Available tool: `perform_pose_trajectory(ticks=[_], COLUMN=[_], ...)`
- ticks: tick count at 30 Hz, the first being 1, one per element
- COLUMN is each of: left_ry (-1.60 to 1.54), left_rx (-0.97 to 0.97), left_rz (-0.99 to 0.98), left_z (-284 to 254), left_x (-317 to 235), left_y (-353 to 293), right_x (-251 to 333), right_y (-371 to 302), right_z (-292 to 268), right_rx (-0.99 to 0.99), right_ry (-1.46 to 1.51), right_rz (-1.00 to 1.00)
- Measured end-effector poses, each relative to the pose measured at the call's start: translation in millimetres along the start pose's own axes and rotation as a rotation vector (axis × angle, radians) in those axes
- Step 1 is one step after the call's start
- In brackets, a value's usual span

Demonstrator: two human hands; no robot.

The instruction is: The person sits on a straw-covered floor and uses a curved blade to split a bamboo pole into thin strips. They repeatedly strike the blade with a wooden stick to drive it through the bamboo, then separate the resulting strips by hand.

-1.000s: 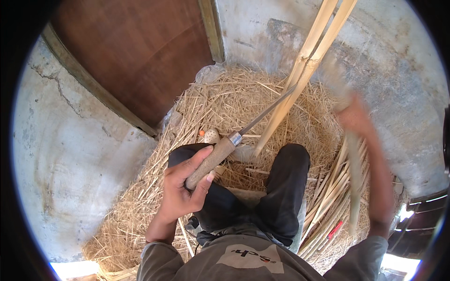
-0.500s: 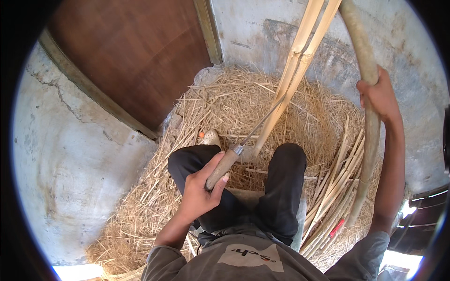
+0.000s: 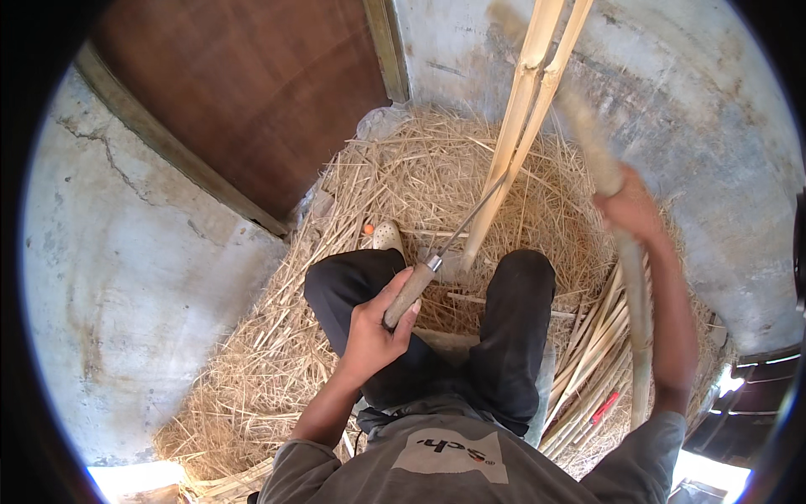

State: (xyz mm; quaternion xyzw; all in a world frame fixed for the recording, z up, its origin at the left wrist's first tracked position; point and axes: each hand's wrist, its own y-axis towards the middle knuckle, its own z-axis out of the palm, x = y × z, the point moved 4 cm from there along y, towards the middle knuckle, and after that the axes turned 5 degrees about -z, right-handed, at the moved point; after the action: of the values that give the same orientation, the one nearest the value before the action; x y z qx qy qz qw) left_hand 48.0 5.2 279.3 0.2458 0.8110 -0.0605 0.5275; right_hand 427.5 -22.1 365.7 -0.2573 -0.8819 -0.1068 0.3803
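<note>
My left hand (image 3: 374,336) is closed round the thick wooden handle of a knife (image 3: 411,294), held low in front of my knees. Its narrow blade slants up and away into the gap of a split bamboo piece (image 3: 508,155). That bamboo stands nearly upright between my feet, its two halves apart above the blade and its top out of view. On the right, my right hand (image 3: 635,206) grips a long, thick pole (image 3: 640,328), whose upper part is smeared by motion. The pole's upper end leans left, seemingly behind the bamboo.
Loose straw and shavings (image 3: 403,181) cover the floor. Split strips (image 3: 592,361) lie in a bundle by my right leg, with a small red object (image 3: 603,409) on them. Stained walls (image 3: 159,311) and a brown door (image 3: 243,101) close in the corner. A small orange ball (image 3: 368,228) lies beside my pale clog (image 3: 387,237).
My right hand has swung left with the pole, whose top has tipped left toward the bamboo. The knife stays in the split; it and the bamboo have shifted only slightly in view.
</note>
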Motion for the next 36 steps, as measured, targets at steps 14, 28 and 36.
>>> perform_pose_trajectory(ticks=[14,28,36], left_ry=[0.071,-0.004,-0.016], left_rx=[0.017,-0.066,-0.116], left_rz=[-0.023,-0.055,-0.047], left_z=[27,32,25], left_x=[65,94,89], left_y=[5,-14,-13], right_x=[-125,-119,-19], right_y=[49,58,43], right_z=[163,169,26], right_rx=[0.228,0.116,-0.060], right_ry=[-0.078,-0.181,0.049], right_rz=[-0.068,-0.219,-0.149])
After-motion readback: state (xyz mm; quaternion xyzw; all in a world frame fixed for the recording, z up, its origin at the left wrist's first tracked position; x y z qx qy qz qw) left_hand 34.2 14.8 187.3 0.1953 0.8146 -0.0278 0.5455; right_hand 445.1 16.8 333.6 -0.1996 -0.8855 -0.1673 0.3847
